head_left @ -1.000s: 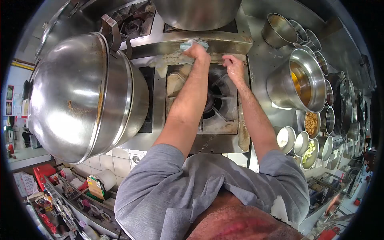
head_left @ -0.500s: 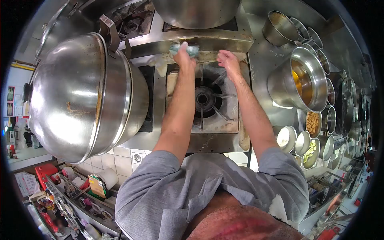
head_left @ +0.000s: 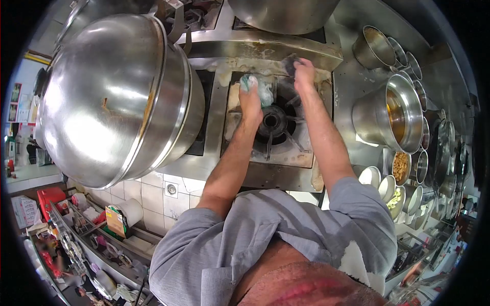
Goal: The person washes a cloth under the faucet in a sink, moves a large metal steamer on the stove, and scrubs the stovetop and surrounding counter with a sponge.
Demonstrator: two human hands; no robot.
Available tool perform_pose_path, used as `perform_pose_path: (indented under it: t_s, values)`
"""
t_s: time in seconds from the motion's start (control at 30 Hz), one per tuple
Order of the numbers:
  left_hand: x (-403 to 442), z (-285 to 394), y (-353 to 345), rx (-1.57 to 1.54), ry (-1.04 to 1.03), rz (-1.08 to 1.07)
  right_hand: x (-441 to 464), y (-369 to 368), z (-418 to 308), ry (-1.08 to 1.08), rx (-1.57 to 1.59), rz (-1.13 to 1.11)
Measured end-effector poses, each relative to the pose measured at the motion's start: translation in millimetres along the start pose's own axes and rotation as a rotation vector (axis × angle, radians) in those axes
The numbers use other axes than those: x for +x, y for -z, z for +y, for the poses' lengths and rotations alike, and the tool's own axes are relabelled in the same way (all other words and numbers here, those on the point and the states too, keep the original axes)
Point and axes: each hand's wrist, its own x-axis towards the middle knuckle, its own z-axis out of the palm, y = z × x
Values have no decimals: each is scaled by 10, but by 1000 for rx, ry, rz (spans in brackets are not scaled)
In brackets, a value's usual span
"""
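Note:
My left hand (head_left: 249,104) is closed on a bunched, wet-looking green and white cloth (head_left: 264,93), just behind the burner (head_left: 271,120) of the gas stove. My right hand (head_left: 304,75) is at the back right of the same burner, its fingers wrapped round a small dark, blurred thing (head_left: 292,65), perhaps a scouring pad; its kind is unclear. Under both hands lies the metal stove top, with a pot support whose arms spread round the burner. Whitish foam or residue (head_left: 224,74) streaks the ledge behind it.
A large domed steel vessel (head_left: 107,97) stands close on the left. Behind the ledge sits a big pot (head_left: 283,13). On the right counter are a steel pot (head_left: 365,120) of amber liquid, several metal containers and a bowl of brown pieces (head_left: 401,167).
My left hand has brought the cloth from the back ledge nearer the burner. A dark thing now shows in my right hand, which has closed. The view has shifted slightly.

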Motion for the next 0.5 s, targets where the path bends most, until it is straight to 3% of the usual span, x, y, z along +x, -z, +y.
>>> perform_pose_path:
  t_s: [0.13, 0.2, 0.27, 0.33, 0.43, 0.5]
  values:
    - [-416, 122, 309, 48, 8, -78, 91, 5, -14, -404, 332, 175]
    - [-656, 301, 387, 69, 20, -66, 188, -315, 108, -382, 586, 59]
    - [-798, 391, 515, 88, 37, -43, -120, -746, -377, -521, 677, -93]
    - [-886, 441, 641, 73, 127, -20, -222, -1112, -599, -586, 782, -49]
    - [-993, 505, 774, 51, 90, -13, -225, -1299, -676, -609, 769, -33]
    - [-961, 558, 815, 25, 89, -25, -130, -1253, -898, -671, 841, -147]
